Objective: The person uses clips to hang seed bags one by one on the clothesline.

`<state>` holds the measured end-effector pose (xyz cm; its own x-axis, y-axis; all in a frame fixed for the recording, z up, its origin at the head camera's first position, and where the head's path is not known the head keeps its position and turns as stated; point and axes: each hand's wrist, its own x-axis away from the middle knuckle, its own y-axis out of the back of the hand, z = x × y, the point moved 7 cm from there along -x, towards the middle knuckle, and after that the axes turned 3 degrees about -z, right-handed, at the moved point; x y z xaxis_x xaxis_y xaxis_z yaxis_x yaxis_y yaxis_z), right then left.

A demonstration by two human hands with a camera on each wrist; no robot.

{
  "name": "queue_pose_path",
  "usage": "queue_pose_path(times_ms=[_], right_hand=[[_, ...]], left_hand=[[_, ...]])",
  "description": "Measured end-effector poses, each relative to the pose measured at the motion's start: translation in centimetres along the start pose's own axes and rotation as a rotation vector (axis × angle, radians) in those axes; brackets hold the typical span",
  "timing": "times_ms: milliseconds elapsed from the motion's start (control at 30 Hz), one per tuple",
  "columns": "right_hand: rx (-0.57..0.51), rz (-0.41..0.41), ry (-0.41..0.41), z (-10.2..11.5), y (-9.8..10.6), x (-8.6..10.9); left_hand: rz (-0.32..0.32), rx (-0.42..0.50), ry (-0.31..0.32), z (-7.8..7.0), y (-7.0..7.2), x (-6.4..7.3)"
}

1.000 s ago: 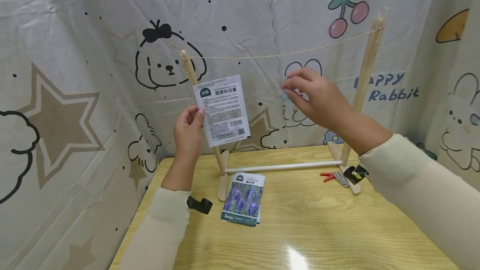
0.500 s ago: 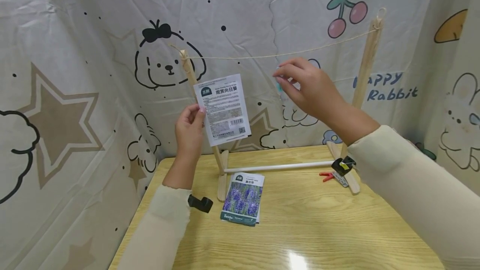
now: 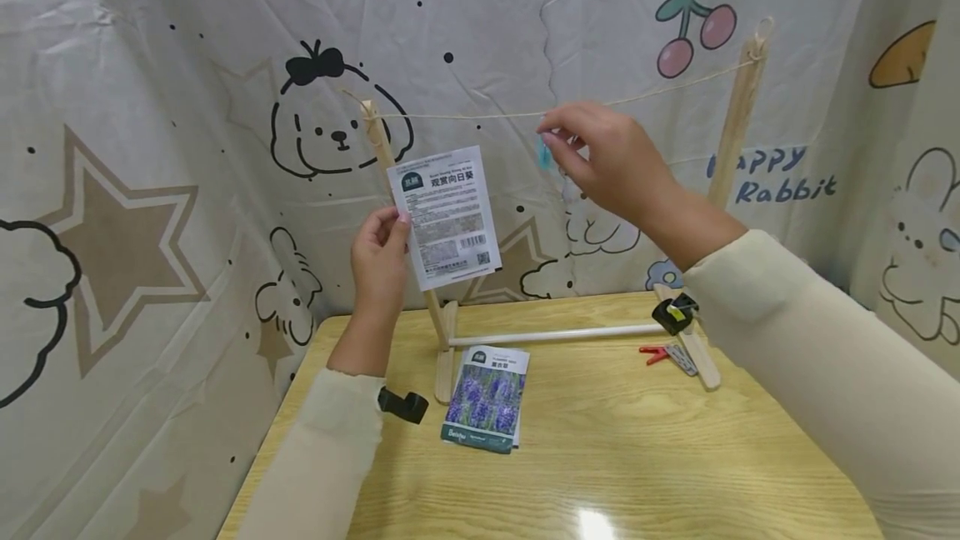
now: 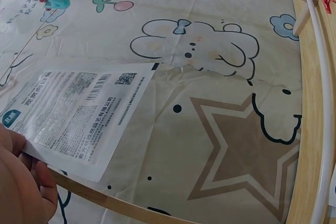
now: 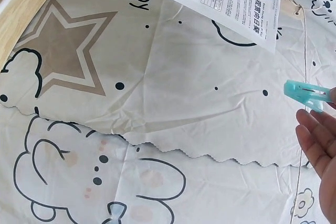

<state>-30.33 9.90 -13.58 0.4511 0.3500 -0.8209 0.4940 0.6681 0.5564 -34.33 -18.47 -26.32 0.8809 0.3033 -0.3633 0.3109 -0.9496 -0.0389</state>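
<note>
In the head view my left hand (image 3: 378, 261) pinches the left edge of a white seed packet (image 3: 450, 219). Its printed text side faces me, and it hangs tilted below the string (image 3: 465, 117). My right hand (image 3: 611, 152) pinches a teal clothespin (image 3: 543, 155) by the string, right of the packet. In the right wrist view the clothespin (image 5: 304, 93) lies across the line of the string; whether it touches the string I cannot tell. The left wrist view shows the packet (image 4: 79, 114) and the clothespin (image 4: 55, 0) apart from each other.
Two wooden posts, left (image 3: 378, 136) and right (image 3: 738, 115), carry the string; a white rod (image 3: 562, 335) joins them low down. A lavender seed packet (image 3: 483, 398) lies on the table (image 3: 637, 465), over another. Red (image 3: 652, 354) and grey (image 3: 681, 359) clothespins lie at the right foot.
My right hand has moved left and slightly up with the teal clothespin, nearer the string and the packet. The left hand and its seed packet have hardly shifted.
</note>
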Motion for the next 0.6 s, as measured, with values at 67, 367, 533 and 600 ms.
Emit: queue_pose_path(times_ms=[67,367,533,600], right_hand=[[0.005,0.004,-0.011,0.0,0.0,-0.4],[-0.012,-0.013,-0.031,0.1,0.1,-1.8],[0.008,-0.009,-0.032,0.2,-0.1,-2.6],[0.010,-0.003,-0.038,0.3,-0.2,-2.9]], left_hand=[[0.002,-0.002,0.003,0.0,0.0,-0.1],[0.000,0.021,-0.014,-0.3,0.0,-0.2],[0.006,0.022,-0.022,-0.3,-0.1,-0.3],[0.005,0.020,-0.024,-0.3,-0.1,-0.4]])
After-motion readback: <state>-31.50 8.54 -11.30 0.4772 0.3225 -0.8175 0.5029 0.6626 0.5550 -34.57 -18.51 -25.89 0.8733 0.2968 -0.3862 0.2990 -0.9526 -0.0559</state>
